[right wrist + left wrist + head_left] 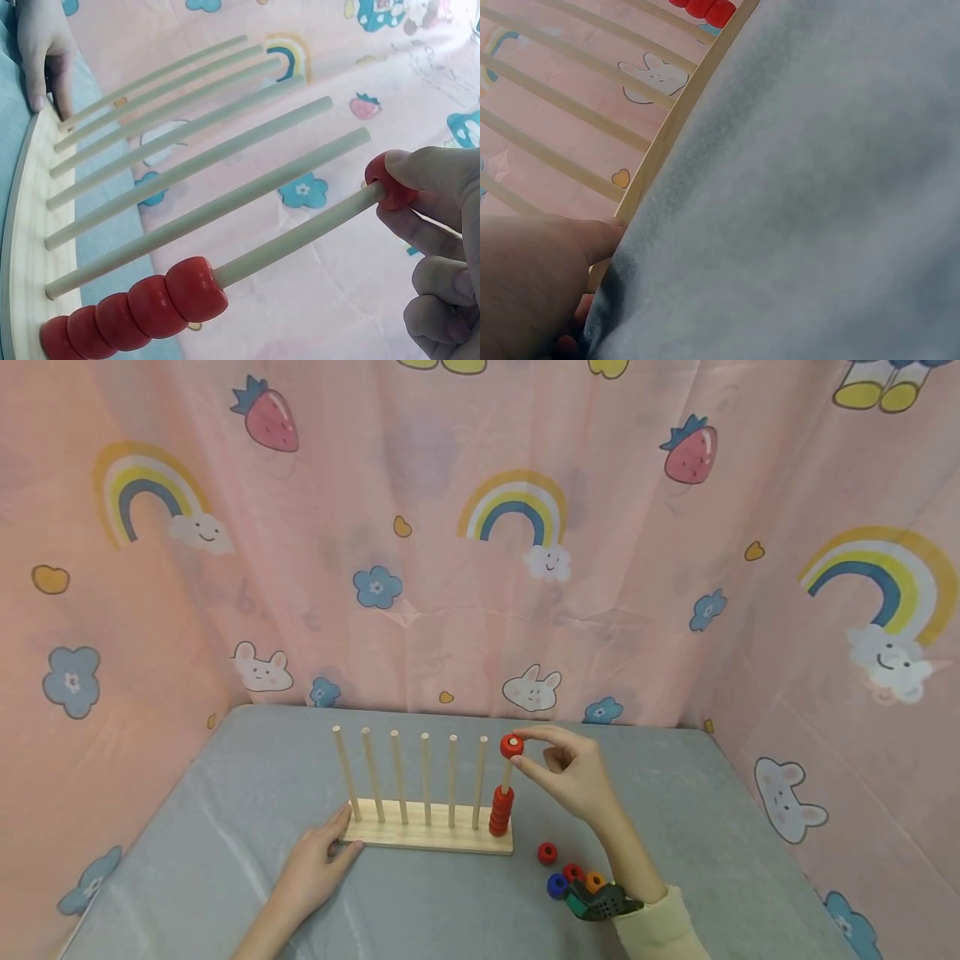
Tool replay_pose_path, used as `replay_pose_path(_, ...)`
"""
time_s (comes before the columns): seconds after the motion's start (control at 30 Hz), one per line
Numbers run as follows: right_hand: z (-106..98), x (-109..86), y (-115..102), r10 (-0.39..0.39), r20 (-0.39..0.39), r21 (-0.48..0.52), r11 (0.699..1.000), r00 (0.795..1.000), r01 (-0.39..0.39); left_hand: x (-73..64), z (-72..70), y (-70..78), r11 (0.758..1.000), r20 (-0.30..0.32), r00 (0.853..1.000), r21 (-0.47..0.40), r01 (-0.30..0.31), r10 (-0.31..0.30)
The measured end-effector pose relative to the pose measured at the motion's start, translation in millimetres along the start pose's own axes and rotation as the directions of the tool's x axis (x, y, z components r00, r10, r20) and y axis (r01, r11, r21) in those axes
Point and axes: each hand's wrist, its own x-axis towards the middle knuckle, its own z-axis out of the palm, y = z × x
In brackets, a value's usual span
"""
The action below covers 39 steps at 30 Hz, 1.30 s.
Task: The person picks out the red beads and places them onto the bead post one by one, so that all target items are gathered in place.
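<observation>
A wooden peg rack with several upright rods stands on the table. My left hand grips the left end of its base, the thumb along the front edge. At the rack's right end, my right hand pinches a red bead between thumb and finger. That bead sits around the tip of the rightmost rod, as the right wrist view also shows. Lower on the same rod, several red beads are stacked down to the base. The other rods carry no beads.
Right of the rack, in front, lie loose beads: a red bead, another red one, a blue bead and an orange bead. The right wrist's dark strap partly covers this group. A pink patterned curtain hangs behind the grey table.
</observation>
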Motion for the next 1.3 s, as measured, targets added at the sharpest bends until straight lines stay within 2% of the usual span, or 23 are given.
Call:
replay_pose_path(0.83,-1.3,0.2,0.0,0.000,0.011,0.028,1.000,1.000,0.000,0.6,0.4,-0.8,1.000,-0.004,1.000,0.002,-0.006,0.006)
replay_pose_path(1.3,-3.1,-0.4,2.1,-0.043,0.011,0.028,0.999,0.999,0.042,0.3,0.3,-0.2,1.000,-0.002,1.000,0.012,-0.008,0.008)
